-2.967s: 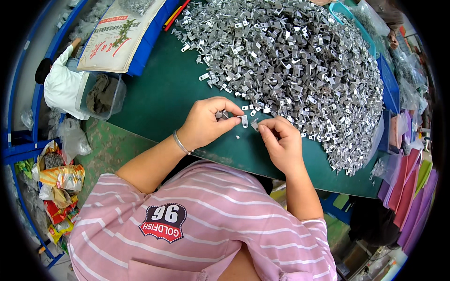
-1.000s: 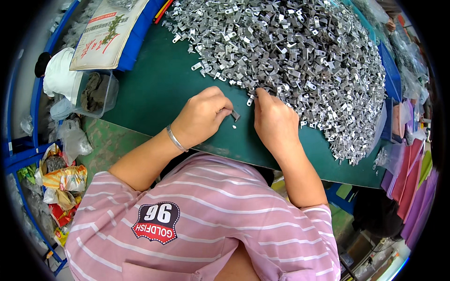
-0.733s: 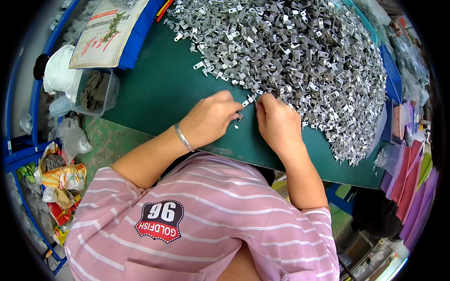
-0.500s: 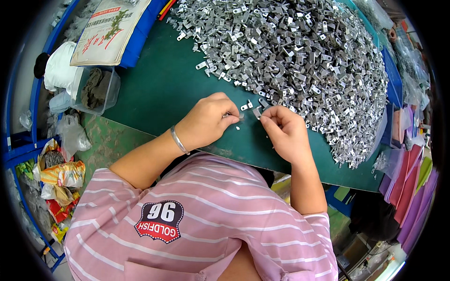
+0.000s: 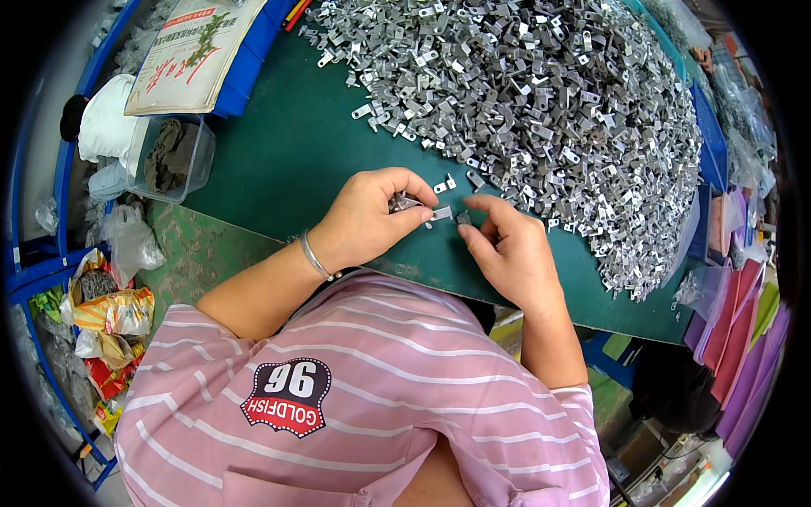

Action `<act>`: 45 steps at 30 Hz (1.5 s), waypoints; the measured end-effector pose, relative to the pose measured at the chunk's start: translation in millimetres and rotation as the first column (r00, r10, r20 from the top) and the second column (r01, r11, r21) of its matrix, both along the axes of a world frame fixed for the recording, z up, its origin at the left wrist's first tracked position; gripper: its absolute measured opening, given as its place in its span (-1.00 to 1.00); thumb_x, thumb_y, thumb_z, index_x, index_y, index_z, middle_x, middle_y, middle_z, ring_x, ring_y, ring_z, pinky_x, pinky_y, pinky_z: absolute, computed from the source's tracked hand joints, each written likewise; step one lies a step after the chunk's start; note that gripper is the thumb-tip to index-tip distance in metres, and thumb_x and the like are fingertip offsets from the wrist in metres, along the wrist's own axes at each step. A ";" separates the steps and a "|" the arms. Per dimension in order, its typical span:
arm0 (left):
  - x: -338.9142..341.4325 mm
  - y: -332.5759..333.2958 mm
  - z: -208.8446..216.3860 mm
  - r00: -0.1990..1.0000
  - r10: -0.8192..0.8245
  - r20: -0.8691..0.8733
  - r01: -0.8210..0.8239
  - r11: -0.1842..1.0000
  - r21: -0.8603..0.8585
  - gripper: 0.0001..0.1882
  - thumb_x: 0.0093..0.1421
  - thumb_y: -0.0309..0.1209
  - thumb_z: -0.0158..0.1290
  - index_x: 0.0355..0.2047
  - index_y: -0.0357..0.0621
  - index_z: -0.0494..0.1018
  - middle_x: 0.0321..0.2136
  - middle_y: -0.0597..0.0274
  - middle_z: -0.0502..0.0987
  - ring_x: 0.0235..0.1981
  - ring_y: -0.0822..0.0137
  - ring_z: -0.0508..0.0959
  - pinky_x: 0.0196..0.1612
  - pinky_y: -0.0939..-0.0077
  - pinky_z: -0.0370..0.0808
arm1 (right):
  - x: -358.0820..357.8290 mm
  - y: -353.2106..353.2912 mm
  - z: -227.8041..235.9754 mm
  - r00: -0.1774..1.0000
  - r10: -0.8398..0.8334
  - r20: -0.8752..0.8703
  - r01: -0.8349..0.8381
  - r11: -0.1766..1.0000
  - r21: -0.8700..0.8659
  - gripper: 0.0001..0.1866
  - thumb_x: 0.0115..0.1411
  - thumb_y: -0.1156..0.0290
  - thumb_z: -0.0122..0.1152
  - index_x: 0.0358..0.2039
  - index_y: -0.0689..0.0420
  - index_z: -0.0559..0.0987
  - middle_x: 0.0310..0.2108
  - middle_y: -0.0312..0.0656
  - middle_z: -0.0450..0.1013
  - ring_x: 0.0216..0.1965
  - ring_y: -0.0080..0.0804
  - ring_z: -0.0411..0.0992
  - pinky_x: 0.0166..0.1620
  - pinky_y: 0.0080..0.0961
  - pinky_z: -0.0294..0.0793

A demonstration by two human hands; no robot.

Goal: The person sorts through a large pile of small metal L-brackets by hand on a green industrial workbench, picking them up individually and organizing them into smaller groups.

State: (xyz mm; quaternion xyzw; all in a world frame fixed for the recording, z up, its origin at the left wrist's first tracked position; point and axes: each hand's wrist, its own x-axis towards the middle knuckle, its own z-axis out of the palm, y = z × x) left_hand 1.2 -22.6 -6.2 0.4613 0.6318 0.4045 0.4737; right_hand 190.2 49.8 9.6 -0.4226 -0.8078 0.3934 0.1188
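Note:
My left hand [image 5: 363,215] is closed round several small silver metal brackets [image 5: 402,201], partly hidden by its curled fingers. A flat bracket [image 5: 441,213] sticks out from its thumb and forefinger toward the right. Across a narrow gap, my right hand [image 5: 517,253] has its thumb and forefinger bent about a small dark-grey metal bracket [image 5: 464,218]; how firmly they grip it is unclear. Just beyond the fingertips lie two loose brackets on the green tabletop [image 5: 279,160]. A large heap of similar brackets [image 5: 541,127] spreads over the far and right part of the table.
At the far left, a printed paper sheet [image 5: 190,59] rests over a blue bin [image 5: 251,76]. A clear plastic tub [image 5: 198,165] with dark cloth stands by the table's left edge. Blue bins [image 5: 710,148] and hanging coloured sheets [image 5: 743,321] line the right side.
The flat bracket at my left fingertips now shows more fully. My right fingertips have drawn slightly down and away from the bracket they held, with a darker one now between them.

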 end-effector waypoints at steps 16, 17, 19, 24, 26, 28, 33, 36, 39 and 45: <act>-16.5 -2.0 -8.1 0.450 0.044 0.892 0.062 0.995 -0.081 -0.71 0.10 -0.57 0.06 -0.12 -0.32 0.46 -0.44 0.33 0.47 -0.59 0.63 0.32 -0.62 0.79 0.21 | 13.8 11.9 -4.1 0.986 -0.095 -0.137 0.093 0.995 -0.022 -0.86 0.03 0.50 0.24 -0.36 0.21 0.58 -0.62 -0.18 0.45 -0.62 -0.47 0.38 -0.52 -0.57 0.37; -18.3 -1.2 -8.8 0.319 0.079 0.944 0.060 0.993 -0.103 -0.77 0.11 -0.60 0.02 -0.19 -0.36 0.44 -0.47 0.31 0.42 -0.63 0.63 0.25 -0.65 0.79 0.16 | 16.2 13.4 -5.6 0.994 -0.042 -0.105 0.045 0.999 0.026 -0.86 0.01 0.47 0.25 -0.37 0.20 0.58 -0.59 -0.15 0.46 -0.59 -0.37 0.42 -0.49 -0.51 0.40; -18.3 0.2 -17.4 0.154 0.055 0.987 0.053 0.997 -0.064 -0.83 0.13 -0.59 -0.02 -0.24 -0.33 0.43 -0.49 0.32 0.39 -0.66 0.62 0.20 -0.67 0.80 0.13 | 15.1 10.1 -4.7 0.999 0.039 0.003 -0.039 0.992 0.123 -0.84 -0.01 0.42 0.27 -0.40 0.18 0.57 -0.52 -0.10 0.49 -0.52 -0.20 0.47 -0.43 -0.39 0.44; -9.4 6.0 -2.4 0.309 0.236 0.921 -0.018 0.970 -0.242 -0.93 0.10 -0.53 0.04 -0.39 -0.27 0.42 -0.55 0.31 0.36 -0.64 0.58 0.24 -0.68 0.78 0.15 | 9.2 0.7 -15.6 0.997 0.048 0.066 -0.064 0.958 0.278 -0.83 -0.05 0.35 0.30 -0.45 0.14 0.56 -0.50 -0.11 0.48 -0.46 -0.12 0.47 -0.40 -0.29 0.46; -10.5 9.0 -11.2 0.623 0.205 0.755 -0.022 0.969 -0.245 -0.88 0.05 -0.53 0.10 -0.38 -0.26 0.43 -0.57 0.33 0.36 -0.63 0.56 0.27 -0.67 0.74 0.17 | 14.4 5.7 -13.4 0.997 0.047 -0.056 -0.042 0.995 0.092 -0.87 -0.04 0.43 0.30 -0.47 0.17 0.55 -0.58 -0.24 0.45 -0.57 -0.45 0.42 -0.51 -0.53 0.36; -2.8 11.7 -16.1 0.961 0.100 0.258 -0.091 0.995 -0.047 -0.80 -0.02 -0.53 0.18 -0.34 -0.24 0.48 -0.60 0.35 0.38 -0.60 0.51 0.34 -0.60 0.65 0.28 | 21.5 8.9 -8.4 0.979 -0.044 -0.201 -0.011 0.963 -0.270 -0.90 -0.03 0.49 0.29 -0.49 0.19 0.54 -0.60 -0.34 0.42 -0.61 -0.66 0.33 -0.54 -0.69 0.27; 9.9 27.5 -25.9 0.889 0.038 -0.456 0.140 0.926 0.350 -0.79 -0.04 -0.48 0.21 -0.36 -0.23 0.51 -0.56 0.19 0.42 -0.54 0.32 0.46 -0.44 0.50 0.42 | 33.5 25.5 -4.4 0.590 -0.400 -0.701 -0.436 0.573 -0.694 -0.90 0.04 0.49 0.23 -0.43 0.24 0.53 -0.56 -0.38 0.41 -0.57 -0.74 0.28 -0.51 -0.82 0.23; 11.1 29.3 -27.0 0.861 0.036 -0.507 0.175 0.916 0.362 -0.80 -0.04 -0.47 0.20 -0.36 -0.24 0.51 -0.51 0.11 0.46 -0.50 0.22 0.50 -0.41 0.42 0.45 | 24.6 21.9 -6.1 0.842 -0.355 -0.407 0.021 0.775 -0.632 -0.89 0.06 0.50 0.23 -0.41 0.26 0.54 -0.57 -0.35 0.42 -0.58 -0.71 0.29 -0.52 -0.80 0.24; 6.5 29.5 -26.4 0.964 -0.027 -0.266 0.112 0.944 0.311 -0.79 0.05 -0.49 0.15 -0.28 -0.25 0.51 -0.52 0.22 0.48 -0.54 0.36 0.49 -0.45 0.50 0.42 | 8.2 17.7 -25.4 0.977 -0.064 -0.203 0.091 0.988 0.123 -0.83 0.05 0.41 0.25 -0.34 0.19 0.56 -0.54 -0.19 0.48 -0.57 -0.44 0.43 -0.48 -0.54 0.42; 4.8 13.7 -14.5 0.742 0.072 0.666 0.060 0.983 -0.173 -0.77 0.18 -0.54 0.04 -0.14 -0.34 0.48 -0.57 0.39 0.40 -0.62 0.64 0.22 -0.64 0.81 0.10 | -9.0 13.0 -28.0 0.997 -0.039 0.060 -0.002 0.825 0.564 -0.81 0.03 0.40 0.22 -0.32 0.16 0.52 -0.54 -0.14 0.43 -0.55 -0.15 0.47 -0.52 -0.30 0.46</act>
